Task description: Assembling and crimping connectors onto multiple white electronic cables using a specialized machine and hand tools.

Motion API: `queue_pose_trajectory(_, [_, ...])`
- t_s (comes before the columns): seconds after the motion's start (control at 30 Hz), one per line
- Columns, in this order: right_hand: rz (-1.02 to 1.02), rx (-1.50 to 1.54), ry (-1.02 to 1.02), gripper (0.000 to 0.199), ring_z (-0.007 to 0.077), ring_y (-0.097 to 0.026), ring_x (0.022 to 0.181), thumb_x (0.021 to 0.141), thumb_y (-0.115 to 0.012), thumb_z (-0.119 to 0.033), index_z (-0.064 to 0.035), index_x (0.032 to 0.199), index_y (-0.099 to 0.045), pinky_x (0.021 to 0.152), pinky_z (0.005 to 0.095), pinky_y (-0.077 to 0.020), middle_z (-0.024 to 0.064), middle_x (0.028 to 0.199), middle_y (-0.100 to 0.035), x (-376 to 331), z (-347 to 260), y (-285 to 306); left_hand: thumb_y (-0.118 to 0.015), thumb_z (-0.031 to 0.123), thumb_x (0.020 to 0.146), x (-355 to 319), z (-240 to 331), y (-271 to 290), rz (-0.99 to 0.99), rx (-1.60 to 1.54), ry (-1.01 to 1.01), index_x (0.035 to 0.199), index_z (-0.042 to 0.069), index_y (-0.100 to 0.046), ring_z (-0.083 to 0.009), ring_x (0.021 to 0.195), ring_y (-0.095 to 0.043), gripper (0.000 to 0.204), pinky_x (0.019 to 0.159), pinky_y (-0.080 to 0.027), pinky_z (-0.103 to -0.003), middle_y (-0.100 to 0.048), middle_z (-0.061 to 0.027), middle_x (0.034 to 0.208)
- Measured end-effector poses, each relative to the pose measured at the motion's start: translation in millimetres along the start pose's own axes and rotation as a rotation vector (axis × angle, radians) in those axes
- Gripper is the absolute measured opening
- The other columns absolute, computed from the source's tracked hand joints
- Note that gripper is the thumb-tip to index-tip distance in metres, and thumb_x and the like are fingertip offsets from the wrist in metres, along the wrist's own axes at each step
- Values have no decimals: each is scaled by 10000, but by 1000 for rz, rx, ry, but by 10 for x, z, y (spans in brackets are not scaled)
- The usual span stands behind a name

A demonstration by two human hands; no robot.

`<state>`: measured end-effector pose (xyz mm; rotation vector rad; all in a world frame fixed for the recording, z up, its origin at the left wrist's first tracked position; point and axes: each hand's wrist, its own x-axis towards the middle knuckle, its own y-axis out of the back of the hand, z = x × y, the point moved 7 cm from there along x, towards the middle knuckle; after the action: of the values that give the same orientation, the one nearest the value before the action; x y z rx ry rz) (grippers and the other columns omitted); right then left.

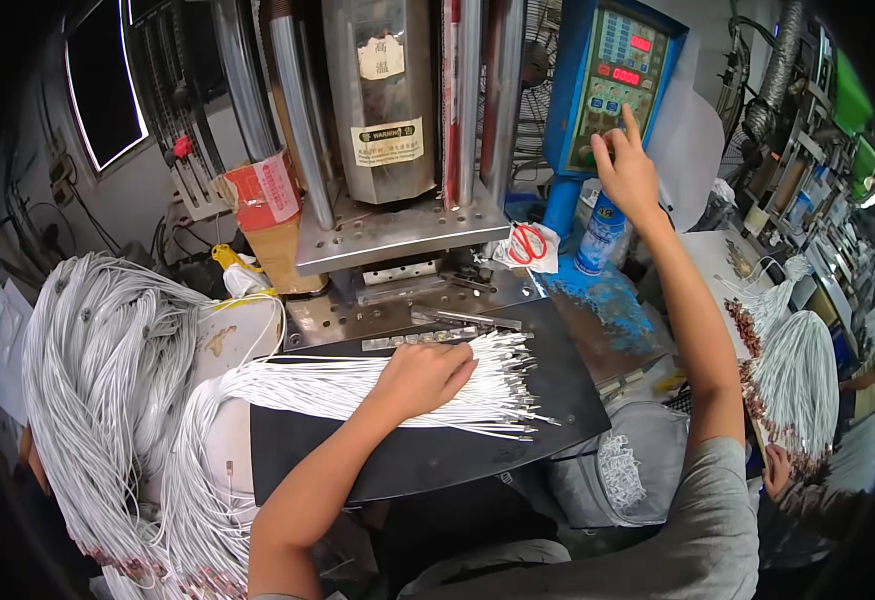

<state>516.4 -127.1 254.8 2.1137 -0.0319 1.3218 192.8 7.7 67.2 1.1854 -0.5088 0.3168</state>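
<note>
On the black mat (408, 470) in front of me lies a fanned bundle of white cables (298, 385), their metal-tipped ends to the right. My left hand (420, 382) rests on top of the bundle close to those ends, its fingers loosely laid over the cables. My right hand (626, 175) is raised at the blue-framed control panel (618, 95). Its index finger is stretched out to the buttons below the red displays, with other fingers apart. Clear blocky strips (428, 338) lie just beyond the cables, at the foot of the press (388, 235).
A large heap of white cables (108, 380) hangs at the left. Behind the mat are red-handled scissors (528, 243) and a blue spray can (601, 235). A grey bag (578, 480) of white bits stands at the right. Another person's hand (778, 472) is beside more cables (798, 380).
</note>
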Motion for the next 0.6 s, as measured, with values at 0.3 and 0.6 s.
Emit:
queue_pose_trajectory(0.3, [56,85,136,395,433,-642,1190,1074,-542,-398,-50,1163,-706,974,446,-514,193,1619,-428,75,390,-207,-654,254,986,-6,-43,1,27,55,0,899,90,-650,-320,653,-679,186,573,-503,-451,-693,-93,720])
queue_pose_trajectory(0.6, [-170,-161,44,512,368,-670,1196,1095,-445,-481,-98,1283,-728,994,432,-521,89,1693,-345,122,289,-224,-639,235,994,-48,-81,-21,26,10,-19,879,75,-633,-329,644,-666,197,575,-500,-452,-656,-92,687])
